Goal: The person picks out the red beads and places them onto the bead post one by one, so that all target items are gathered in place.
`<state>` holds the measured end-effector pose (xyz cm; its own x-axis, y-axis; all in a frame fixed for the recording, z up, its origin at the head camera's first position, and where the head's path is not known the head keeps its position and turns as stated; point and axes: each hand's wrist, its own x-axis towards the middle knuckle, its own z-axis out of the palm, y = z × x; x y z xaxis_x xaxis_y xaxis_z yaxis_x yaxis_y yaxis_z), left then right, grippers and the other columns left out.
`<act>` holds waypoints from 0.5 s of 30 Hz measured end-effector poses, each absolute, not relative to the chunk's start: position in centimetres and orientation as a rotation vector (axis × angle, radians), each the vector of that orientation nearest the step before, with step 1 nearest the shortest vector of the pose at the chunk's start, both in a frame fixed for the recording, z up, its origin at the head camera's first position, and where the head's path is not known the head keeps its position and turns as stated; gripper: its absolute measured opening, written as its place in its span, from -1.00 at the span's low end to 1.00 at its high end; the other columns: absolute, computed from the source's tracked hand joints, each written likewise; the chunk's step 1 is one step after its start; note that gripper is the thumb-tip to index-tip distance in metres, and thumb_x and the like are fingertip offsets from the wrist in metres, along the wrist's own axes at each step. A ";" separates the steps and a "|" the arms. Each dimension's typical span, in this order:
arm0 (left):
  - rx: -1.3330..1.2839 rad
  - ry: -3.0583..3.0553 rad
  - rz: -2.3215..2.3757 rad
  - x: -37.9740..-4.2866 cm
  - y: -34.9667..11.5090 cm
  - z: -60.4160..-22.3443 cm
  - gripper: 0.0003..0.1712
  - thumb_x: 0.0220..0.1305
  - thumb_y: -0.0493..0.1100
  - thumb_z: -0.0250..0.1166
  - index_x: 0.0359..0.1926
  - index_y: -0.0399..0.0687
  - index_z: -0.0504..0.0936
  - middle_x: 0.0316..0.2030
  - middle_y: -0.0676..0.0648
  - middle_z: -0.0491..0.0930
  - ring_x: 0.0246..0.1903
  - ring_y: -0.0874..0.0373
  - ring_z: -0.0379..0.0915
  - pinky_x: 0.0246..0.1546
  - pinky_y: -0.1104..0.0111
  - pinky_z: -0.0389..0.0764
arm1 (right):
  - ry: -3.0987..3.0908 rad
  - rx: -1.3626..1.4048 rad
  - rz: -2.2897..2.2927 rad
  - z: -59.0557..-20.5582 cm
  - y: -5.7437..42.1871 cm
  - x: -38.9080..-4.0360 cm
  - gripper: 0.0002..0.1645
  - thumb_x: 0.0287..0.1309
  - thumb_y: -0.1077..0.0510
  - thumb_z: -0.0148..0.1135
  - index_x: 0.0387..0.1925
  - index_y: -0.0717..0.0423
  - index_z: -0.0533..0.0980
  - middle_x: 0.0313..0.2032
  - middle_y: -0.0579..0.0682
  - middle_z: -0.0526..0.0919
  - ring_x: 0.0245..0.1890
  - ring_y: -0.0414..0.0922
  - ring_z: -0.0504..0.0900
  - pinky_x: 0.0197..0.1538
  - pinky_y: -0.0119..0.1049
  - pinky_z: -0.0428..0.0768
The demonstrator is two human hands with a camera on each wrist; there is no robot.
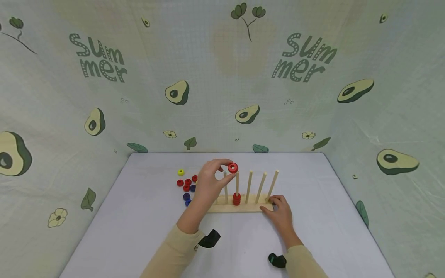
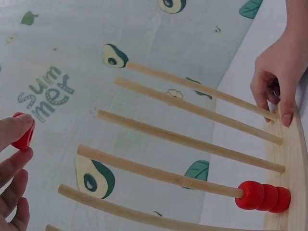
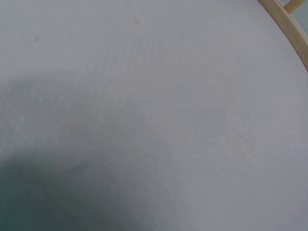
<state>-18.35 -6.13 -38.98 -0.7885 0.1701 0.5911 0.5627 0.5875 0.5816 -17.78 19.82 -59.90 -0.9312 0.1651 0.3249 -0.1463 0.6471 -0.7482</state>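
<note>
My left hand (image 1: 208,180) pinches a red ring bead (image 1: 234,171) between thumb and fingertips, beside the top of one peg (image 1: 237,181) of a wooden peg stand (image 1: 240,208). In the left wrist view that red ring (image 2: 21,140) shows edge-on, apart from the peg tips. Several red rings (image 2: 263,197) are stacked at the foot of one peg. My right hand (image 1: 282,216) grips the right end of the stand's base, thumb in front and fingers behind. The right wrist view catches only a corner of the base (image 3: 288,29), the hand itself being out of frame.
Left of the stand lie loose beads: several red ones (image 1: 180,183), a yellow one (image 1: 180,172) and several blue ones (image 1: 186,197), partly hidden by my left forearm. A white cloth (image 1: 139,231) covers the table. Printed curtains (image 1: 215,58) enclose its back and sides.
</note>
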 end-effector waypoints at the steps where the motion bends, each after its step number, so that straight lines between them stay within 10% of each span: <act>1: -0.583 -2.338 -1.102 -18.4 -6.0 -39.1 -0.54 0.04 -0.17 0.53 0.00 -0.06 0.65 -0.13 0.04 0.66 -0.22 0.18 0.45 -0.28 0.39 0.52 | -2.504 -0.015 1.180 -59.9 19.8 -17.8 -0.49 -0.21 0.13 0.63 -0.22 0.34 0.62 -0.10 0.14 0.53 -0.07 0.11 0.53 0.05 0.03 0.46; 15: -0.575 -2.369 -1.096 -19.1 -5.4 -40.1 -0.53 0.01 -0.20 0.55 0.00 -0.05 0.65 -0.12 0.03 0.67 -0.22 0.18 0.51 -0.20 0.34 0.56 | -2.496 0.006 1.161 -60.0 19.9 -17.9 -0.49 -0.22 0.12 0.62 -0.23 0.34 0.62 -0.11 0.14 0.53 -0.09 0.11 0.53 0.05 0.03 0.46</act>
